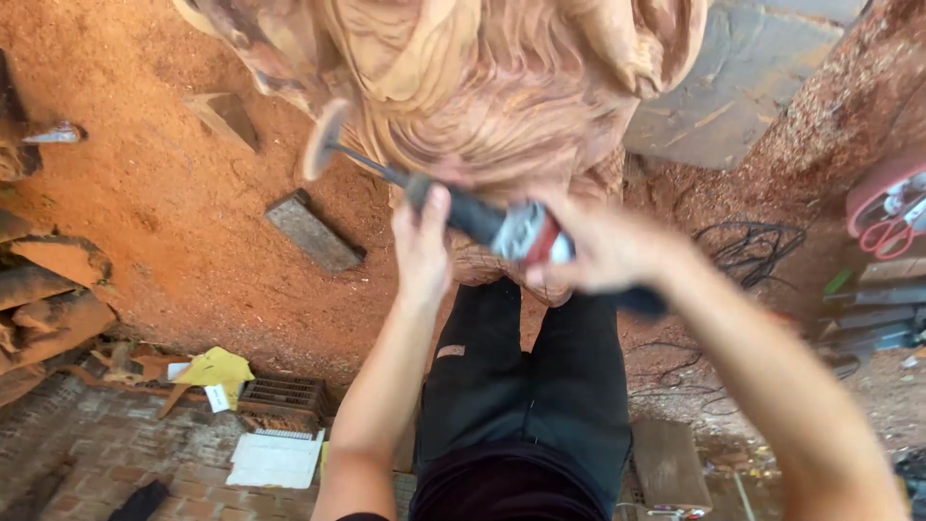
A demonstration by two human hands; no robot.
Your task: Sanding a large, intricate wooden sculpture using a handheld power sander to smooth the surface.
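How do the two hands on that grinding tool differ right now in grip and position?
The left hand grips the power tool near its front, close to the shaft and disc; the right hand holds the rear of the body. The left hand looks fairly sharp, while the right hand is motion-blurred. Both are bare and closed around the same tool, in front of the wood carving.

ground [193, 222] is packed reddish sawdust & dirt, w/ a brick-paved patch [106, 449] at lower left. on the sawdust: a flat grey block [313, 232], a wedge-shaped wood offcut [224, 116], rough logs [43, 304] at left edge. nr the brick: yellow paper [217, 369], white sheet [277, 460], slatted crate [282, 397]. black cables [748, 249] lie on chips at right, grey stone slab [733, 82] top right.
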